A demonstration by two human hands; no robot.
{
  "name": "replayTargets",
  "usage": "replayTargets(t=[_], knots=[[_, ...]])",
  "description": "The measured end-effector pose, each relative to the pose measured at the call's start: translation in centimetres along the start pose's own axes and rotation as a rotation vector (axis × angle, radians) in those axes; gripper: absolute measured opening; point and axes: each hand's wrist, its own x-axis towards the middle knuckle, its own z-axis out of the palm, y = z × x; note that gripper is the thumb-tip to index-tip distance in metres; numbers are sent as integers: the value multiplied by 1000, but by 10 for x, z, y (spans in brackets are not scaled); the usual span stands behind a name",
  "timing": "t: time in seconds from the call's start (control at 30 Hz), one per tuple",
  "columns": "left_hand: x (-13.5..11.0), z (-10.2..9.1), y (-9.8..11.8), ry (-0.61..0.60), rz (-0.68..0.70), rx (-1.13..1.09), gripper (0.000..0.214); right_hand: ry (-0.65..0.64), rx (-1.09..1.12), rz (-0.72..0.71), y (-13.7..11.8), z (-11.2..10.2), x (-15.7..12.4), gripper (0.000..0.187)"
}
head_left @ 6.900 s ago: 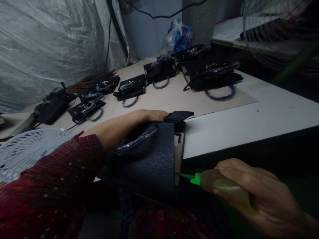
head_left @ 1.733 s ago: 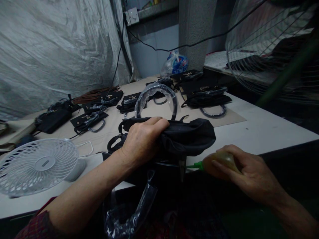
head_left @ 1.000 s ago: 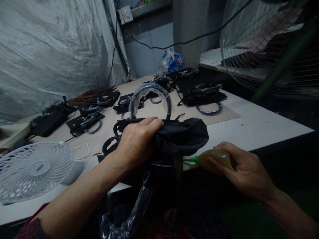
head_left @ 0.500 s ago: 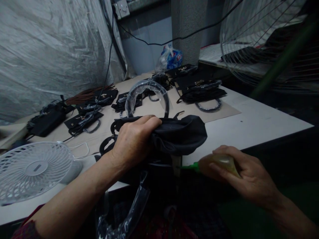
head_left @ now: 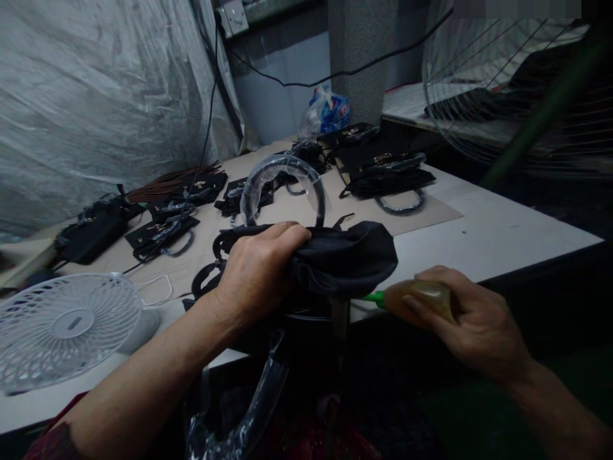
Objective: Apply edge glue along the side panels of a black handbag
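- At the near edge of the white table [head_left: 502, 236], I have one black handbag [head_left: 345, 262] standing half off the edge, top folded over.
- My left hand [head_left: 256, 275] is clamped on the bag's crumpled top, fingers curled tight round the black material, thumb side hidden.
- One plastic-wrapped handle [head_left: 282, 176] arches up just behind that hand; a second wrapped handle [head_left: 249, 409] hangs down below the table edge, toward me.
- My right hand [head_left: 467, 319] is wrapped round one yellowish squeeze bottle [head_left: 421, 300], fingers closed on its body.
- The bottle's green nozzle [head_left: 371, 297] points left, tip at the bag's right side under the folded flap; I can't tell if it touches.
- Further back, flat black bags with wrapped handles lie on a tan sheet [head_left: 306, 211]. I count about eight, the far ones overlapping, so that count isn't firm.
- Largest of them [head_left: 390, 179] sits right of centre, well apart from my bag.
- One small white desk fan [head_left: 64, 326] stands on the table to my left, near my forearm.
- One big wire fan guard [head_left: 507, 83] fills upper right.
- One blue-and-white plastic bag [head_left: 328, 112] sits at the far end by the pillar.
- One bundle of brown strips [head_left: 167, 182] lies back left, against the plastic sheeting [head_left: 96, 96].
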Motion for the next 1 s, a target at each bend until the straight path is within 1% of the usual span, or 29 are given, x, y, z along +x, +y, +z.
replayTargets(t=[0.1, 0.2, 0.33, 0.4, 0.47, 0.5, 0.6, 0.67, 0.73, 0.77, 0.87, 0.97, 1.0], knots=[[-1, -1, 0, -1, 3, -32, 23, -71, -1, -4, 0, -1, 2, 20], [-4, -4, -1, -8, 3, -72, 24, -144, 26, -14, -3, -6, -3, 20], [-12, -10, 1, -20, 3, -89, 25, -137, 23, -1, -9, -9, -13, 20], [-17, -14, 4, -30, 4, -84, 25, -169, 45, 26, -14, -9, -17, 21], [-21, -18, 7, -49, 4, -75, 27, -228, 92, 38, -19, -9, -19, 20], [-22, -19, 8, -60, 1, -70, 28, -237, 112, 37, -22, -9, -19, 21], [-25, -25, 13, -88, -20, -58, 29, -206, 118, 61, -27, -11, -20, 25], [-26, -28, 15, -99, -27, -55, 29, -237, 119, 84, -27, -13, -21, 27], [-28, -31, 17, -109, -29, -50, 28, -280, 123, 81, -25, -14, -25, 26], [-29, -32, 18, -115, -33, -44, 28, -265, 117, 76, -24, -15, -27, 24], [-33, -36, 21, -135, -51, -24, 28, -166, 81, 69, -21, -14, -33, 20], [-35, -38, 23, -142, -67, -25, 27, -188, 96, 38, -22, -12, -35, 19], [-36, -38, 24, -136, -74, -30, 27, -167, 98, 29, -22, -11, -36, 19]])
